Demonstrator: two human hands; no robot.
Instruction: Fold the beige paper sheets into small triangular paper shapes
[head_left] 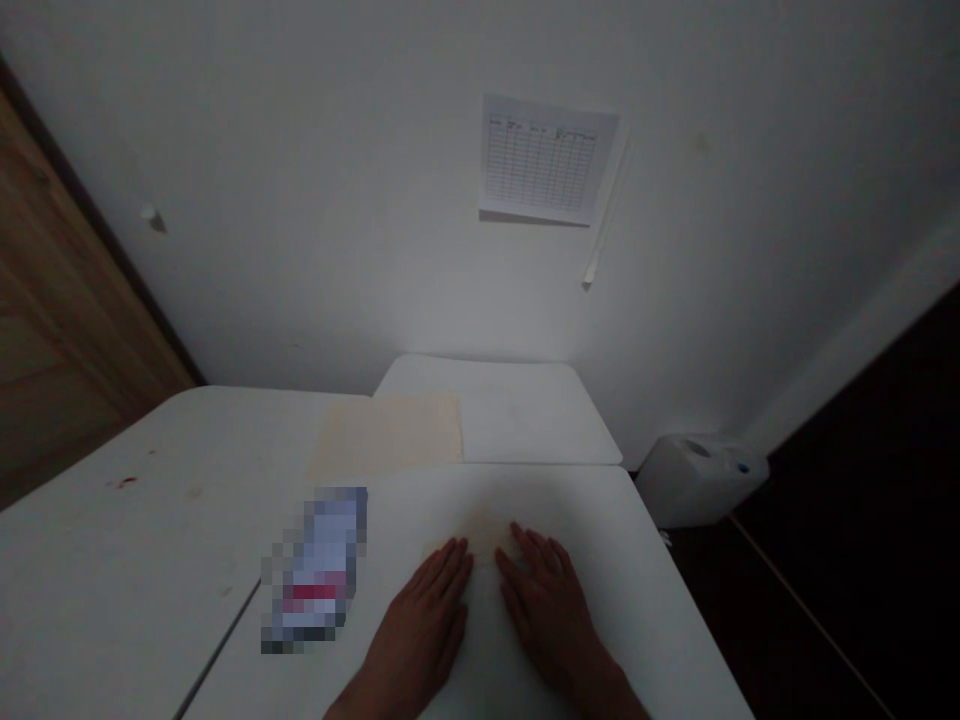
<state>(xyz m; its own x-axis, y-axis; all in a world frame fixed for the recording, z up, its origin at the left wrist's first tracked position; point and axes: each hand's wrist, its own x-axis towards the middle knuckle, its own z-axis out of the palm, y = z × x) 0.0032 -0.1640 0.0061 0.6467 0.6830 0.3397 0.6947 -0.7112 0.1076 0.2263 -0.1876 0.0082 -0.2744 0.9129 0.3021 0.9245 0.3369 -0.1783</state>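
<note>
My left hand point(427, 612) lies palm down on the white table point(570, 500), its fingers stretched out and pointing forward. Opposite it, my right hand point(550, 600) rests flat too, with the fingers slightly spread. Under and between the fingertips is a thin, pale yellowish patch point(482, 533); I cannot tell whether it is a sheet or a mark. Neither hand grips anything. To the left of my left hand lies a blurred-out flat object point(322, 560), bluish with a red band. Further back, a thin beige sheet point(390, 435) is spread flat on the table.
A second white table point(150, 560) adjoins on the left, with small red and brown stains. A white panel point(517, 410) stands against the wall. A printed chart point(544, 165) hangs above. A white box-shaped container point(697, 480) stands on the dark floor at right. A wooden door point(67, 280) is at left.
</note>
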